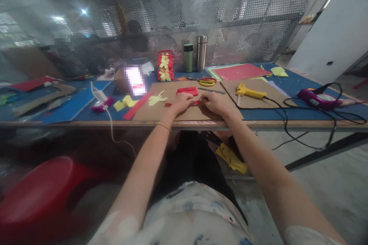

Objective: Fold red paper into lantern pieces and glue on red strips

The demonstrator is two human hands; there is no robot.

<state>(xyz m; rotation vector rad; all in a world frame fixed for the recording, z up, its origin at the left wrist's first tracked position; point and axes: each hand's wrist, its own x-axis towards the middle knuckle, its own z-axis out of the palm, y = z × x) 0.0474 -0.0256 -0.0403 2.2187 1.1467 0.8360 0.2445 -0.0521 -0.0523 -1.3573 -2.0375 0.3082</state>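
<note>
Both hands are close together over the brown cardboard sheet (152,111) at the front of the table. My left hand (183,102) is closed with its fingers on a narrow red paper strip (168,104), whose left end sticks out beyond the hand. At the strip's other end, the fingers of my right hand (215,103) pinch the paper. Just behind my left hand lies a folded red paper piece (187,90). A grey metal blade or ruler (212,90) rests behind my right hand. Left of the hands is a pale yellow paper bow (156,98).
Yellow-handled scissors (207,81) lie behind the cardboard. At right are a yellow glue gun (250,92), its black cable and a purple power strip (319,97). Red pieces with yellow bows (165,65), a green flask (188,58) and a steel flask (201,54) stand at the back.
</note>
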